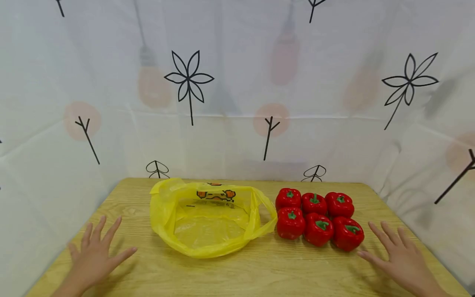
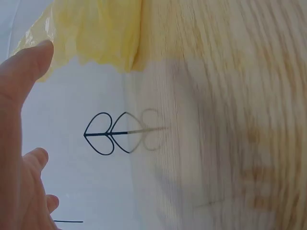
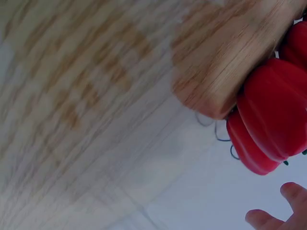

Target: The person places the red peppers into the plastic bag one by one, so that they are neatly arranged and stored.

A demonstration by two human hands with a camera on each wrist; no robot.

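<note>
A yellow plastic bag [image 1: 211, 247] lies in the middle of the table, its mouth spread wide and a handle loop reaching right. Beside that loop sit several red bell peppers [image 1: 318, 229] with green stems, grouped in two rows. My left hand [image 1: 92, 258], fingers spread, is left of the bag and touches nothing. To the right of the peppers, my right hand [image 1: 402, 260] also has its fingers spread and holds nothing. The left wrist view shows the bag [image 2: 96, 33] past my thumb. In the right wrist view, peppers [image 3: 273, 110] stand near my fingertips [image 3: 292, 191].
The wooden table [image 1: 208, 276] has its far edge against a white curtain [image 1: 230, 140] printed with flowers and twigs. Curtain also hangs along the left and right sides.
</note>
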